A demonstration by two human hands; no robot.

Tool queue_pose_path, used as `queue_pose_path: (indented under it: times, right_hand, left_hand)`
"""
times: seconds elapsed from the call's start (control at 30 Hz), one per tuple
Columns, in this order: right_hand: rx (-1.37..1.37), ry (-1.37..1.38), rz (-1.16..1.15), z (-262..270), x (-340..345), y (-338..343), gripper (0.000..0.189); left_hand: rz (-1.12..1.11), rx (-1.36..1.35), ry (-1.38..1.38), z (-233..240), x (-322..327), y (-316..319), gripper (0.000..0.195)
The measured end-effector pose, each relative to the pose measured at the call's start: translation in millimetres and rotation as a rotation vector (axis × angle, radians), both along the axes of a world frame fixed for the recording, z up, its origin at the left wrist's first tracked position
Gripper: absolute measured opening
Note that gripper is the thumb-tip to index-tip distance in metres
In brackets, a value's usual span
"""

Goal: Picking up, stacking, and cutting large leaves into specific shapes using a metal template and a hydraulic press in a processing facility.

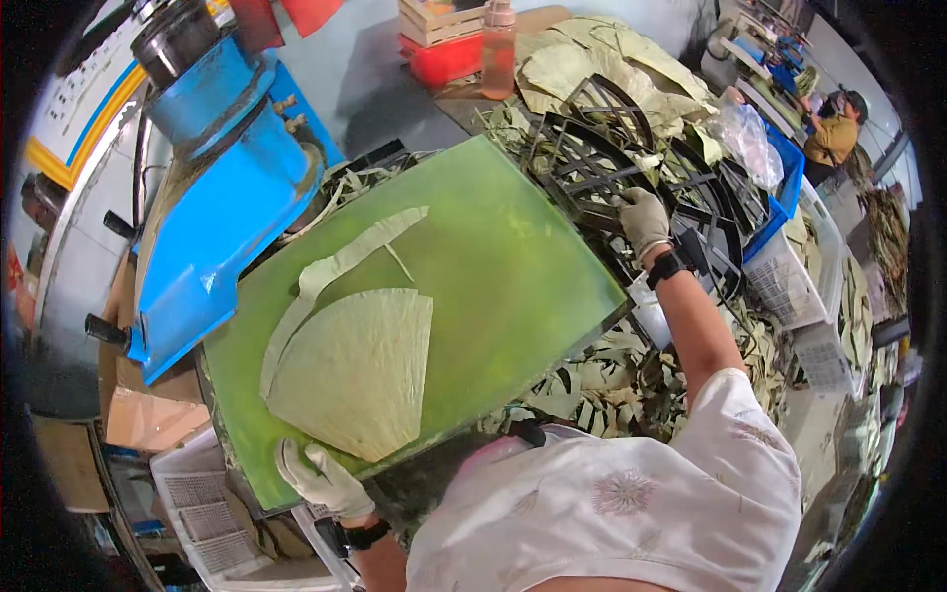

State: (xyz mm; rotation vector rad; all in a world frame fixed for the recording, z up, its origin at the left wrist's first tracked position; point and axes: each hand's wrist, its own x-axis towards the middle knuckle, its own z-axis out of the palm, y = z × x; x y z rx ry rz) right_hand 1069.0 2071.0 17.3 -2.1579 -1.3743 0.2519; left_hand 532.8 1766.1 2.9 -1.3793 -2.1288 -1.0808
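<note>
A fan-shaped cut piece of dried pale-green leaf point(355, 370) lies on a green cutting board point(510, 244). Curving along its upper left is a narrow leaf offcut strip point(362, 248), with a thin sliver beside it. My left hand point(318, 473), in a whitish glove, rests at the board's near-left edge, fingers apart and holding nothing. Off the board's right side, my gloved right hand point(642, 220) has its fingers curled on the bar of a black curved cutting die point(592, 159). The fingertips are partly hidden.
The blue swing arm of a press point(229, 222) stands at the board's left. More leaf sheets point(614, 55) are piled behind the dies, near a bottle point(499, 52). White plastic crates point(200, 503) and a blue crate point(788, 174) flank me. Another person point(832, 137) sits far right.
</note>
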Motion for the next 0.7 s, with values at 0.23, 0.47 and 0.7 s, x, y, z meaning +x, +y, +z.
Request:
queue_pose_path:
  times: [0.23, 0.47, 0.7]
  right_hand:
    - [0.233, -0.32, 0.241, 26.0, -55.9, 5.3, 0.039]
    - [0.354, -0.042, 1.319, 53.1, -289.3, -25.4, 0.049]
    - [0.084, -0.187, 1.449, 45.9, -344.3, -74.0, 0.057]
  left_hand:
    - [0.11, 0.028, 0.009, 0.8, 5.7, 7.4, 0.046]
    - [0.06, 0.091, -0.196, 12.2, 13.9, -7.6, 0.05]
    - [0.035, 0.28, -0.965, -3.2, 57.0, -79.1, 0.058]
